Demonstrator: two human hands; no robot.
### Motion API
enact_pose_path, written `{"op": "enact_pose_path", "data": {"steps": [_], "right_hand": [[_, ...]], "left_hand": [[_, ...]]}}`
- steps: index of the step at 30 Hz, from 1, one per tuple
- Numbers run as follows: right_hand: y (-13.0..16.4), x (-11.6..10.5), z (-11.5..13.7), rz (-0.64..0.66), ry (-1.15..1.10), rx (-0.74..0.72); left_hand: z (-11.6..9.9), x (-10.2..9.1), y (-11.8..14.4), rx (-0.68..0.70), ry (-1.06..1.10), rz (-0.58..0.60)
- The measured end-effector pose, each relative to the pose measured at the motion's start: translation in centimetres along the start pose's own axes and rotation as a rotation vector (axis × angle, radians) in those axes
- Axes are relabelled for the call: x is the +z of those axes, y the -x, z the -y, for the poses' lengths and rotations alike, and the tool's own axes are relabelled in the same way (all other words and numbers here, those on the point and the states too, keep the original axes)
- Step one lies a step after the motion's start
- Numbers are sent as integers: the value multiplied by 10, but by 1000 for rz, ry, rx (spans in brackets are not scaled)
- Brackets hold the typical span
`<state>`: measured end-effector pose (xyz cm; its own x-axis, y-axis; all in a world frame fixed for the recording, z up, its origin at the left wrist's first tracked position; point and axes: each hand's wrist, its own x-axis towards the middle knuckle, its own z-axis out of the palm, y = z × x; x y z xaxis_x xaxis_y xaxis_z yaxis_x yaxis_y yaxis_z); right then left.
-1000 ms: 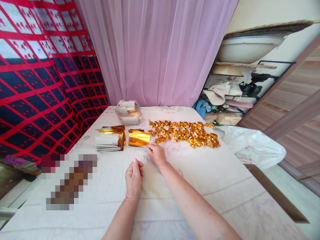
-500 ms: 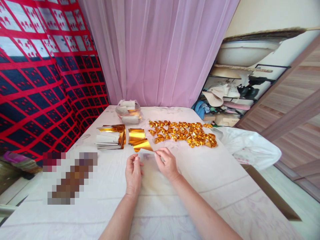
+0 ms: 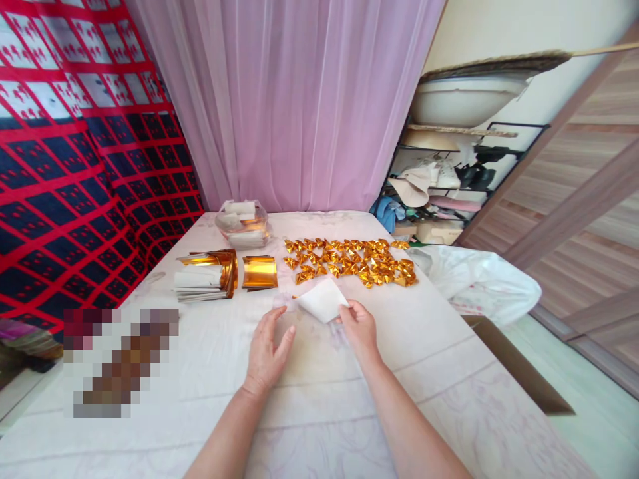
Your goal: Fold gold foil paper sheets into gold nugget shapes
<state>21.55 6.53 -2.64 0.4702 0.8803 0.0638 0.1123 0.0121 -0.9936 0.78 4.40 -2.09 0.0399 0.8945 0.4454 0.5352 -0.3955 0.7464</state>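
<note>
Paper sheet white side up, pinched at its near corner by right hand | tilts away and leftward over table | left hand open, flat, just beside, not touching.

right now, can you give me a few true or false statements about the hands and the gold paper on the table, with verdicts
1. The right hand holds a paper sheet with its white side up. True.
2. The left hand grips the same sheet. False: it lies open on the table cover, apart from the sheet.
3. The folded gold pieces lie in a cluster behind the hands. True.
4. The gold foil stack sits to the right of the folded pieces. False: it sits to their left.
5. A clear bag of sheets sits near the pink curtain. True.
</note>
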Motion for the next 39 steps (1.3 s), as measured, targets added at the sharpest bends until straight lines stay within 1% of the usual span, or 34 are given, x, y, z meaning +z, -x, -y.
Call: {"op": "enact_pose_path", "data": {"steps": [3,5,7,9,12,14,17,19,22,23,24,25,29,31,33,34,36,39], "right_hand": [[1,-6,-4,-4,30,-33],[6,-4,-3,52,35,-70],[14,0,1,147,30,-117],[21,6,6,241,20,-174],[28,11,17,412,23,-390],[31,11,23,503,49,-500],[32,9,28,567,74,-548],[30,7,26,526,92,-516],[27,4,20,374,133,-401],[26,3,18,342,137,-373],[26,2,17,337,135,-358],[26,0,16,360,131,-353],[28,-6,22,523,155,-365],[31,-9,26,572,202,-437],[34,-9,29,569,285,-575],[35,-9,30,544,340,-656],[38,-7,30,438,448,-809],[40,-4,31,275,502,-946]], "left_hand": [[-2,2,4,154,-116,67],[-4,3,6,225,-170,108],[-4,4,8,274,-206,134],[-5,4,9,306,-229,144],[-5,5,9,345,-238,156],[-5,6,9,358,-230,167],[-2,6,9,337,-209,158],[1,6,9,316,-183,137],[6,6,8,301,-126,93],[7,6,8,300,-108,78],[7,6,8,301,-92,66],[7,6,8,302,-78,58],[4,4,8,295,-52,44],[3,3,8,294,-49,39],[3,2,8,298,-56,22],[4,2,8,300,-63,9],[5,2,8,306,-79,-13],[5,5,9,294,-93,-23]]}}
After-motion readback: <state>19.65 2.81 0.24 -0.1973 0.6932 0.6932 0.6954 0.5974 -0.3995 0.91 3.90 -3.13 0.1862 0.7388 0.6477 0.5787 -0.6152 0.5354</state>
